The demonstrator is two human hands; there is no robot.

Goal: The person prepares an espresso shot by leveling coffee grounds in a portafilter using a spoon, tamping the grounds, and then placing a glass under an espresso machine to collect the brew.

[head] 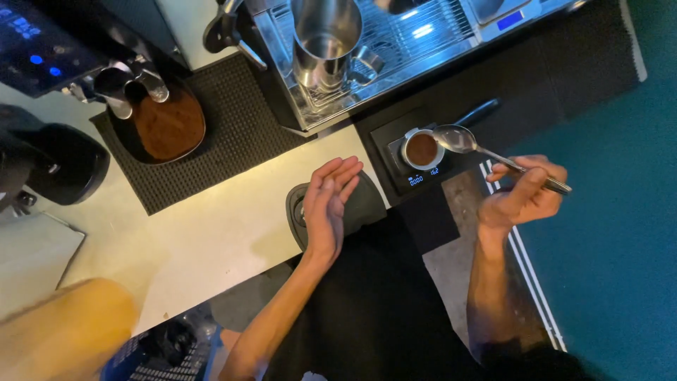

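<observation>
Right hand (pixel 523 197) nearest, fingers closed around spoon (pixel 486 150) handle, bowl hovering just right of ground-coffee basket (pixel 422 149) on black scale (pixel 412 159); left hand (pixel 330 204) open, palm up, empty, above dark tamping mat (pixel 367 204) at tabletop (pixel 204 233) edge; steel pitcher (pixel 324 39) behind

1. There is one view only, from a camera worn on the person's head, so no second view shares the scene.
2. It looks steeply down over the chest and forearms onto the pale surface (pixel 211 233).
3. It sits close: both hands fill the middle, with the left hand (pixel 330 204) near centre and the right hand (pixel 525 194) further right.
4. The far edge of the frame reaches the steel coffee machine (pixel 381 49); green floor (pixel 613 247) fills the right side.
</observation>
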